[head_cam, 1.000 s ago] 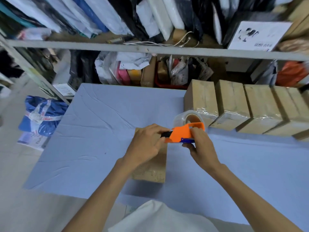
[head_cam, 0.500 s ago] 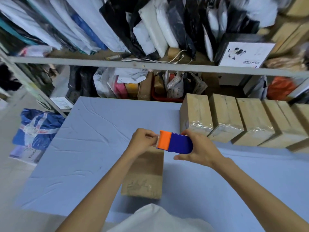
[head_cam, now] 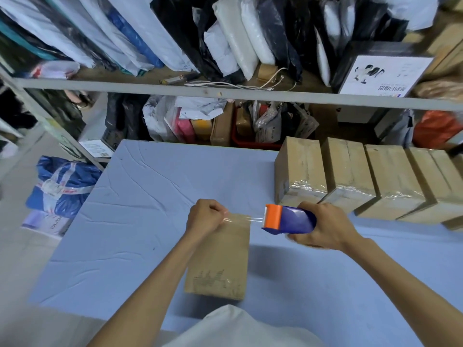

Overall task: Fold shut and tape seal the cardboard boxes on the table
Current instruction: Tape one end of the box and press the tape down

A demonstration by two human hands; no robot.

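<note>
I see my left grip (head_cam: pixel 205 216) fisted, pinching tape (head_cam: pixel 244 218); my right grip (head_cam: pixel 325 226) wraps the dispenser (head_cam: pixel 293 219); both forearms extended.

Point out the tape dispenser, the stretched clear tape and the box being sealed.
tape dispenser (head_cam: pixel 292 219), head view, on its blue body.
clear tape (head_cam: pixel 244 219), head view, on the stretched strip.
box (head_cam: pixel 225 256), head view, on its bare top face.

Nothing legible: upside-down characters on white shelf box (head_cam: pixel 383 73), faint print on cardboard box (head_cam: pixel 223 259).

Dim, even light — warped, blurry edges
</note>
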